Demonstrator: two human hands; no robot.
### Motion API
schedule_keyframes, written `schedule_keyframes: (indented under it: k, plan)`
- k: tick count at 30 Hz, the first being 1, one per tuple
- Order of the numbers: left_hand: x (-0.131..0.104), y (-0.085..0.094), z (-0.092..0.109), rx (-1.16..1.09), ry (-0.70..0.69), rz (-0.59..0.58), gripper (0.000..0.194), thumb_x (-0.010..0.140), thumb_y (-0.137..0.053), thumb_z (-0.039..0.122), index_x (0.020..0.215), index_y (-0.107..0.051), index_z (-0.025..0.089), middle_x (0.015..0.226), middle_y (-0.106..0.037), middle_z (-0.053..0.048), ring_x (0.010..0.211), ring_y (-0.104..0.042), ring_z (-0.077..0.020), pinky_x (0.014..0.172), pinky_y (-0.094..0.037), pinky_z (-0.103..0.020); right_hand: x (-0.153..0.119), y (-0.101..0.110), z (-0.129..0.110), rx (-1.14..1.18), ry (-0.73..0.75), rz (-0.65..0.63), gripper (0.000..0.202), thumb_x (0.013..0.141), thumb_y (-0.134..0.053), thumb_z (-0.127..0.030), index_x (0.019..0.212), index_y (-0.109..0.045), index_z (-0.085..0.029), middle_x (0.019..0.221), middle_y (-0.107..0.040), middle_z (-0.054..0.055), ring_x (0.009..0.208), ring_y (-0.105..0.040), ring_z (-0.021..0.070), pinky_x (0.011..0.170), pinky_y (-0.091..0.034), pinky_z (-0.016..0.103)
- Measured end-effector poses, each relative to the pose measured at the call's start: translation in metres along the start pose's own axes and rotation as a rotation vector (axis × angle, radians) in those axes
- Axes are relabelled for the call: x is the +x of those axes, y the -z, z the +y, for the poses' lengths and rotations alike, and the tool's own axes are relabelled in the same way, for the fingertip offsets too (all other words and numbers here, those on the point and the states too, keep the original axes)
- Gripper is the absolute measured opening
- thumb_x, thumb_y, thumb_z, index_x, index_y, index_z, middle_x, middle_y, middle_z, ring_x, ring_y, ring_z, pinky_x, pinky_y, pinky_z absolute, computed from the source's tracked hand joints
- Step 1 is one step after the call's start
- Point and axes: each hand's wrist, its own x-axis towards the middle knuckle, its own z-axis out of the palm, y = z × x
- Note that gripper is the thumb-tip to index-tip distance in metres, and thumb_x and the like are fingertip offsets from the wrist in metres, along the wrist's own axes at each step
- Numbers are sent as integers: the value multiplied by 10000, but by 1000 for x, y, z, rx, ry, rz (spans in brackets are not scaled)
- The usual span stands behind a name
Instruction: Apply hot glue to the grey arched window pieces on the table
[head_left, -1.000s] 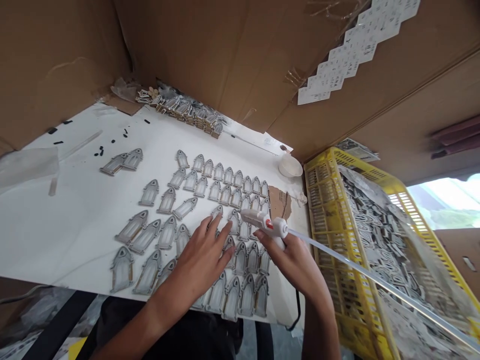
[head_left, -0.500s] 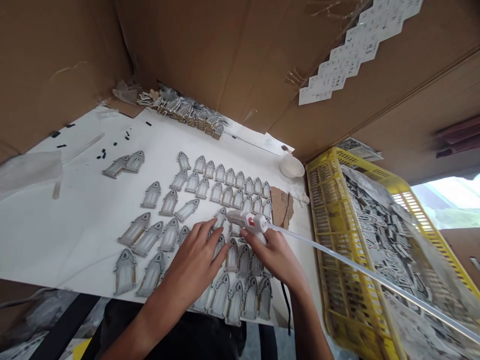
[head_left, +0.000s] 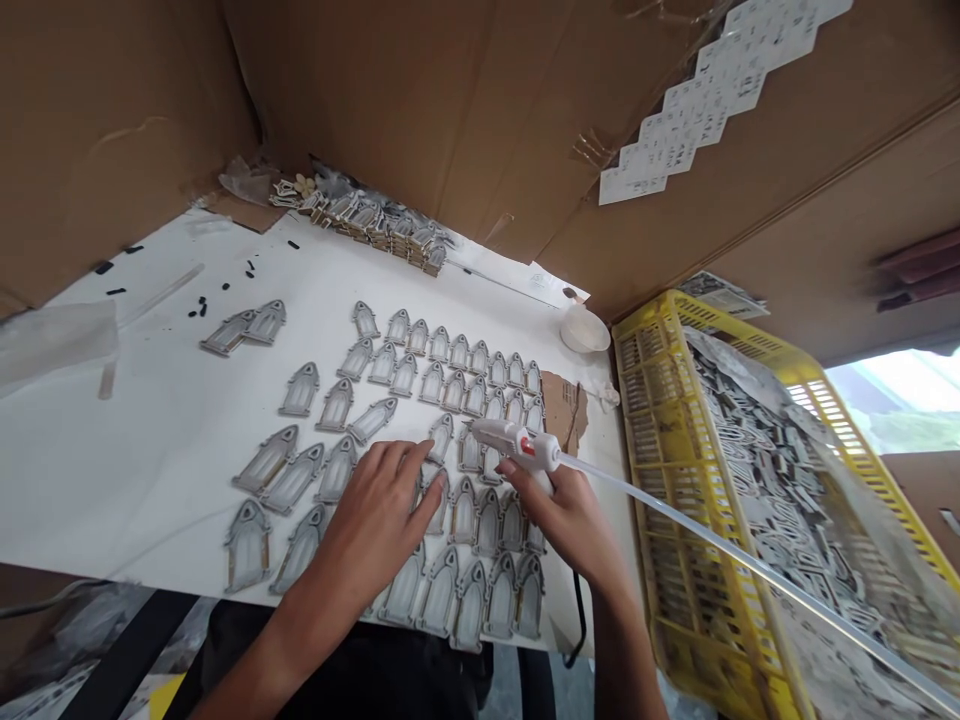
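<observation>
Rows of small grey arched window-shaped pieces (head_left: 339, 470) lie on the white table (head_left: 172, 430). My right hand (head_left: 559, 510) is wrapped round a white glue gun (head_left: 517, 442), its nozzle pointing left over the rows. A long clear glue stick (head_left: 697, 537) runs from the gun's back end to the lower right. My left hand (head_left: 386, 510) is over the middle of the rows, thumb and fingers apart, its fingertips beside one arched piece (head_left: 441, 437). Nothing shows held in it. Both hands hide some of the pieces beneath them.
On the right stands a yellow basket (head_left: 679, 500) full of grey pieces. Stacked pieces (head_left: 375, 225) line the cardboard wall at the back. A white bowl (head_left: 585, 330) and torn cardboard (head_left: 564, 405) are at the table's right side; black bits lie at the left.
My right hand and the glue gun have moved right, away from my left hand. My left hand has shifted slightly left, and the arched piece by its fingertips is more exposed.
</observation>
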Motion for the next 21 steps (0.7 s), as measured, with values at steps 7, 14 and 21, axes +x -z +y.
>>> schedule_keyframes:
  k: [7, 14, 21]
  plan:
    - [8, 3, 12, -52, -19, -47, 405, 1178, -546, 384, 1510, -640, 173, 1360, -758, -125, 1314, -665, -332, 1097, -587, -499, -6, 5, 0, 17, 20, 50, 525, 1060, -605, -687, 1015, -809, -205, 672, -586, -4, 684, -567, 231, 742, -457, 346]
    - [11, 29, -27, 201, 15, 156, 454, 1175, -484, 415, 1468, -677, 127, 1452, -730, -199, 1388, -620, -414, 1180, -548, -610, -12, 6, 3, 2, -30, 80, 558, 1035, -613, -722, 957, -792, -200, 654, -596, -4, 661, -563, 223, 690, -445, 335]
    - [7, 25, -26, 97, 54, 114, 450, 1178, -474, 404, 1516, -640, 157, 1463, -742, -165, 1365, -681, -368, 1152, -581, -551, -17, 4, 0, -15, 5, 91, 555, 1049, -607, -717, 956, -794, -203, 677, -625, 9, 668, -575, 227, 687, -455, 333]
